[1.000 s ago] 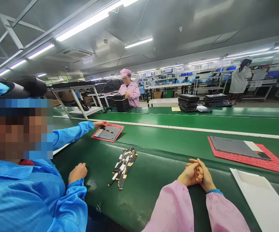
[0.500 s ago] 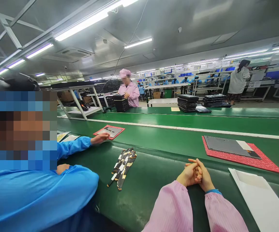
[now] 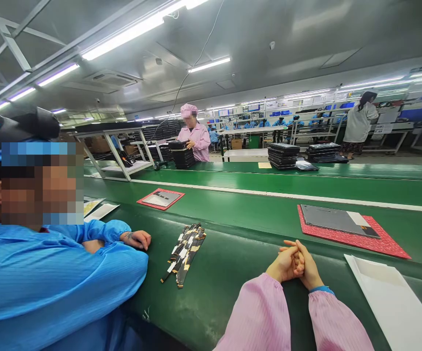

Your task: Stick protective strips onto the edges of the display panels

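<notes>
My left hand [image 3: 282, 265] and my right hand [image 3: 309, 269] are clasped together, fingers interlaced, resting over the green work surface [image 3: 232, 278]. Nothing shows between them besides each other's fingers. To their left lies a loose pile of black, white and gold flex cable strips [image 3: 184, 251]. White sheets [image 3: 393, 297], stacked unevenly, are beside my right forearm. Beyond my hands, a grey flat panel [image 3: 337, 220] with a white patch and a black end rests on a red mat [image 3: 390, 243] on the green belt.
A co-worker in blue [image 3: 64, 273] sits close on my left, a hand [image 3: 137, 239] near the cable strips. Another grey panel [image 3: 161, 198] on red lies farther along. Across the line, a person in pink [image 3: 198, 139] handles a black stack [image 3: 182, 158]; more black stacks [image 3: 283, 157] stand there.
The co-worker's hand has drawn back from the far-left panel to the table edge. Both red mats with their panels have shifted left along the belt. My hands stay clasped.
</notes>
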### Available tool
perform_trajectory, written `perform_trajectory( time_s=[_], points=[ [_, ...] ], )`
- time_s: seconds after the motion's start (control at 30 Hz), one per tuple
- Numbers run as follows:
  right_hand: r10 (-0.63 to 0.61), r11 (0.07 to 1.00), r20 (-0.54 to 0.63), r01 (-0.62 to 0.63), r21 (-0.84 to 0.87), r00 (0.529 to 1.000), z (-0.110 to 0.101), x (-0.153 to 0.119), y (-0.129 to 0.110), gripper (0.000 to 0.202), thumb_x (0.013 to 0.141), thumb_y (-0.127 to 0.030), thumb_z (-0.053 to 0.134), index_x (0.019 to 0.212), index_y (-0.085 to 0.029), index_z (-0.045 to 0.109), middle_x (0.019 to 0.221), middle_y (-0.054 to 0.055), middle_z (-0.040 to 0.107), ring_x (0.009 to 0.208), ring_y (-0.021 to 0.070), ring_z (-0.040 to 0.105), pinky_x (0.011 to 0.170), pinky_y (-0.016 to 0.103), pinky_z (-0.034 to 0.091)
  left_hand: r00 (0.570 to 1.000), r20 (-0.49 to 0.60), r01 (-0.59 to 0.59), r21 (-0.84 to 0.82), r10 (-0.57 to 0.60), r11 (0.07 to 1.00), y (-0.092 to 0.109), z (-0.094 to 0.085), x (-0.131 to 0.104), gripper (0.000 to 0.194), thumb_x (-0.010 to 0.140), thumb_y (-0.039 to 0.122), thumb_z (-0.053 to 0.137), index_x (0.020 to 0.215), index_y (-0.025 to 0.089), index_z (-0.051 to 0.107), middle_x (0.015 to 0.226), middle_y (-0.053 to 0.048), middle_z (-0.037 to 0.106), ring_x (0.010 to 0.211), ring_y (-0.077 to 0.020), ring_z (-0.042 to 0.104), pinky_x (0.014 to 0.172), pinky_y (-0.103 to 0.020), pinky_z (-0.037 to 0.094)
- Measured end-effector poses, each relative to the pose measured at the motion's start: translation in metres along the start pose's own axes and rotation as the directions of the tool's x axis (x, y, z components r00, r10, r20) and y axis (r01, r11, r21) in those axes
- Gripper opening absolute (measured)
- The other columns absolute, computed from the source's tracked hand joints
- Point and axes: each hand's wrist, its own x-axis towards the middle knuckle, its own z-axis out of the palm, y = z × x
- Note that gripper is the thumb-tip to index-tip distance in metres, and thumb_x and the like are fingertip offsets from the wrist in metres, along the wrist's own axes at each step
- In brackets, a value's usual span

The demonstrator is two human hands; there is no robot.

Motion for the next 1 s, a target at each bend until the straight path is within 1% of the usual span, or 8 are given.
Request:
perform_trajectory(
  time_s=[0.2,0.43,0.7,1.0],
  points=[
    [-0.003,0.999,0.008,0.002,0.034,1.000,-0.0015,-0.0003,0.0016,0.037,0.071,-0.044,0.053,0.099,-0.020,0.059,0.088,0.006,0.068,0.087,0.0242,0.061,0.070,0.034,0.050,1.000,0.014,-0.008,-0.006,0.008,1.000,-0.0002,0.0000,-0.0004,0.052,0.084,0.043,0.024,0.047,0.015,0.047,0.030,-0.002,0.042,0.024,-0.0087,0.033,0.033,-0.020,0.021],
    [-0.024,1.000,0.010,0.024,-0.007,1.000,-0.0011,0.0007,0.0010,0.038,0.071,-0.045,0.052,0.098,-0.020,0.059,0.087,0.006,0.068,0.085,0.0251,0.062,0.068,0.035,0.050,1.000,-0.004,-0.012,-0.012,0.012,1.000,0.0005,0.0023,-0.0014,0.052,0.084,0.043,0.024,0.045,0.015,0.045,0.031,-0.001,0.041,0.025,-0.0072,0.033,0.034,-0.019,0.020],
    [-0.017,1.000,0.020,0.016,0.005,1.000,-0.0026,0.0023,0.0019,0.036,0.072,-0.044,0.051,0.098,-0.021,0.059,0.084,0.005,0.068,0.086,0.0247,0.062,0.070,0.035,0.050,1.000,-0.006,-0.005,-0.009,0.005,1.000,0.0000,-0.0005,0.0000,0.052,0.084,0.044,0.025,0.047,0.014,0.045,0.032,0.000,0.042,0.027,-0.0069,0.034,0.035,-0.018,0.022],
    [-0.015,1.000,0.010,0.015,-0.005,1.000,-0.0006,0.0012,0.0010,0.037,0.072,-0.045,0.052,0.097,-0.019,0.059,0.084,0.006,0.068,0.086,0.0252,0.061,0.069,0.035,0.050,1.000,0.014,-0.012,-0.006,0.012,1.000,-0.0002,-0.0012,0.0004,0.052,0.084,0.045,0.024,0.047,0.015,0.046,0.031,-0.001,0.043,0.024,-0.0083,0.034,0.034,-0.020,0.022]
  ],
)
